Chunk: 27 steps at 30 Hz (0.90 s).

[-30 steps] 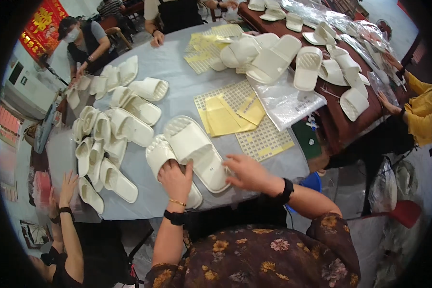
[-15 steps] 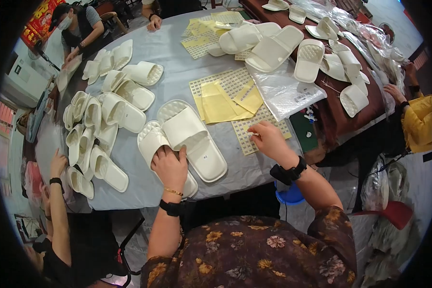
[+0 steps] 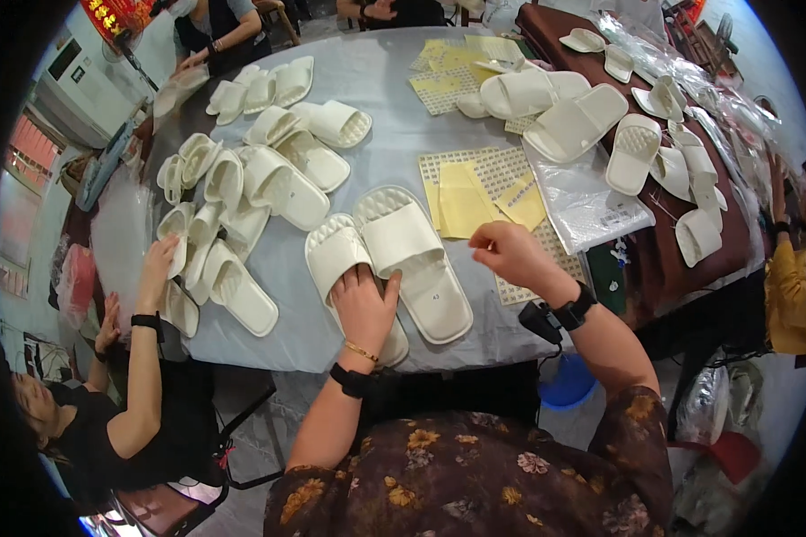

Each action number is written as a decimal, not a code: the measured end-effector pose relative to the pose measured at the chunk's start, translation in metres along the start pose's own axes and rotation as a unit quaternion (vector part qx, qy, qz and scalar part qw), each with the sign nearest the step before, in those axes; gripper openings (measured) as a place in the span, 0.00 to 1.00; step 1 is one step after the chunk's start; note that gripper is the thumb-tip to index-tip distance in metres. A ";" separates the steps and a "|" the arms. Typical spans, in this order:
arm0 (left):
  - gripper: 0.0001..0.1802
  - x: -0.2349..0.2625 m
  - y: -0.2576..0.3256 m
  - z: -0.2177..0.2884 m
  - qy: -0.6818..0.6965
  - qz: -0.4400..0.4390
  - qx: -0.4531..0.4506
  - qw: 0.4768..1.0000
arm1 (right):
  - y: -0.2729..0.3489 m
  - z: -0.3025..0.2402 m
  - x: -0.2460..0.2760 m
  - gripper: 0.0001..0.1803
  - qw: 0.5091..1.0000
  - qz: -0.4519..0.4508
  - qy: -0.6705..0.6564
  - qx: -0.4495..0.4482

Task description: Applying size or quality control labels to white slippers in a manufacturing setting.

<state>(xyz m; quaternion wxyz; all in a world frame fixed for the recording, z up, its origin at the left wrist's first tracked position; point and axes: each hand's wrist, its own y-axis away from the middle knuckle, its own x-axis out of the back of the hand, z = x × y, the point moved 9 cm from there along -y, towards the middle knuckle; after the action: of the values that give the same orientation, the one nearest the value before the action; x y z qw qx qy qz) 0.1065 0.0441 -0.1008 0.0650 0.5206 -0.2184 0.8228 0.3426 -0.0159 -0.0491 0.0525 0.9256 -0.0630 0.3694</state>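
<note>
While the left hand [image 3: 364, 309] rests loosely fanned at the strap opening of a padded cream slipper [image 3: 334, 248], hidden fingertips leave its grip uncertain. Curled close, the right hand [image 3: 515, 255] conceals whether it holds anything; half a second ago its fingers were less folded. A quilted-insole second slipper [image 3: 437, 309] lies alongside on the grey-covered table [image 3: 385, 116]. Beyond are flat yellow sheets [image 3: 461, 199] and a crinkled clear bag [image 3: 600, 210], cut across by overlapping slippers.
</note>
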 end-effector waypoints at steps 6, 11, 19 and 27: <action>0.31 0.013 0.008 0.005 0.067 0.011 -0.037 0.997 | 0.018 -0.019 -0.059 0.08 0.995 -0.057 0.043 0.064; 0.31 0.032 0.031 0.018 0.098 0.028 -0.060 0.993 | 0.034 -0.025 -0.073 0.06 0.994 -0.015 0.064 0.092; 0.25 0.020 0.045 0.045 0.087 -0.040 -0.186 0.978 | 0.038 -0.025 -0.080 0.07 0.993 0.000 0.076 0.087; 0.26 0.020 0.045 0.043 0.085 -0.037 -0.182 0.979 | 0.040 -0.019 -0.080 0.07 0.996 0.010 0.044 0.080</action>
<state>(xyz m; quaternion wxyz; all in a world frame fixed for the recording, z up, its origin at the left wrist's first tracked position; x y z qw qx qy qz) 0.1187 -0.0169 -0.0809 0.2075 0.4358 -0.3390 0.8075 0.2658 -0.0461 -0.0884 -0.0224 0.9089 -0.0398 0.4144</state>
